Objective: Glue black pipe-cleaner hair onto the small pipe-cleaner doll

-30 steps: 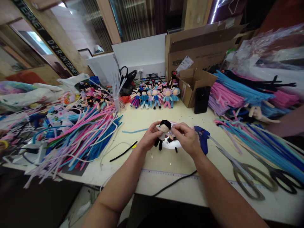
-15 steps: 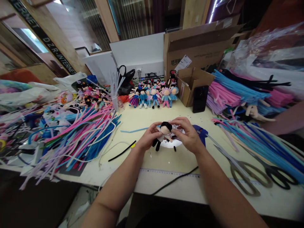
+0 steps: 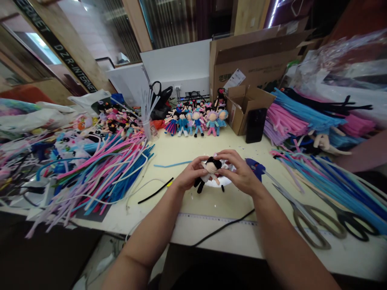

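Observation:
A small doll with black hair, a pale face, a white top and black legs is held between my two hands above the table. My left hand grips its body from the left with fingers and thumb. On the other side, my right hand closes on the doll's head, fingertips at the hair and thumb near the face. Beneath the hands lies a shiny white piece, partly covered. A short black stub rests by it. Just right of my right hand is a blue tool, partly hidden.
Scissors and black-handled scissors lie at the right. Coloured pipe cleaners heap up at the left. Several finished dolls stand behind, beside a phone and cardboard boxes. A black strip lies left of my arms.
The doll has turned and tilted slightly in my hands, its head shifting a little right. Both hands keep their hold. The surrounding things stay in place.

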`<state>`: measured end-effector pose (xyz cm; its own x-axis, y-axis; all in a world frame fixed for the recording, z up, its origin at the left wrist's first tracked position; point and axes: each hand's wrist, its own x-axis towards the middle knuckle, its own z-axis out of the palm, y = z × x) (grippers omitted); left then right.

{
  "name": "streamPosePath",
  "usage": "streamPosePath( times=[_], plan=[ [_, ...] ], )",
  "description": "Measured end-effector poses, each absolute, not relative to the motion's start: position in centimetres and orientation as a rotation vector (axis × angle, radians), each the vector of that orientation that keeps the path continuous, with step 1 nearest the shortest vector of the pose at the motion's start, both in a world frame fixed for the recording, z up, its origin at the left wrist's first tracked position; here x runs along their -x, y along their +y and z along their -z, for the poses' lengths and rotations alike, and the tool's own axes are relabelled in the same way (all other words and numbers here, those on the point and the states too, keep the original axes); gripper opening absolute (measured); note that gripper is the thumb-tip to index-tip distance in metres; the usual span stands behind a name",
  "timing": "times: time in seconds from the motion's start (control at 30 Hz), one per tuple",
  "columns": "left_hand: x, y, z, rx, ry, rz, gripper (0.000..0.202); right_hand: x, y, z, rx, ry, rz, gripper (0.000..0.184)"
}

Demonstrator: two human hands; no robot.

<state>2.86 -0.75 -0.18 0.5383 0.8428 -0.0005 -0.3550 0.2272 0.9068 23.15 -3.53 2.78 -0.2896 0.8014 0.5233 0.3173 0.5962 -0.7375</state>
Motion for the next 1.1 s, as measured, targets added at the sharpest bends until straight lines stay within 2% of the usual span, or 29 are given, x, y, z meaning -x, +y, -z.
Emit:
streamPosePath(
  times=[0.23, 0.4, 0.57, 0.8, 1.1],
  plan=[
    [-3.23, -0.84, 0.49, -0.923, 0.539, -0.895, 0.051, -23.31, -3.40, -2.77, 0.909, -1.904, -0.625, 0.028],
    [-3.40, -0.91, 0.66, -0.890, 0.543, -0.906, 0.053, -23.34, -3.31, -2.69, 0.912, -1.924, -0.640, 0.034],
    [-3.54, -1.06, 0.58, -0.893, 0.553, -0.874, 0.053, -23.09, -3.27, -2.67, 0.937, -1.882, -0.628, 0.026],
    [-3.38, -0.86, -0.02, -0.897, 0.535, -0.910, 0.053, -23.32, -3.43, -2.77, 0.893, -1.877, -0.688, 0.051],
    [-3.37, -0.99, 0.35, -0.935, 0.545, -0.902, 0.052, -22.96, -3.51, -2.88, 0.953, -1.935, -0.563, 0.040]
  ],
)
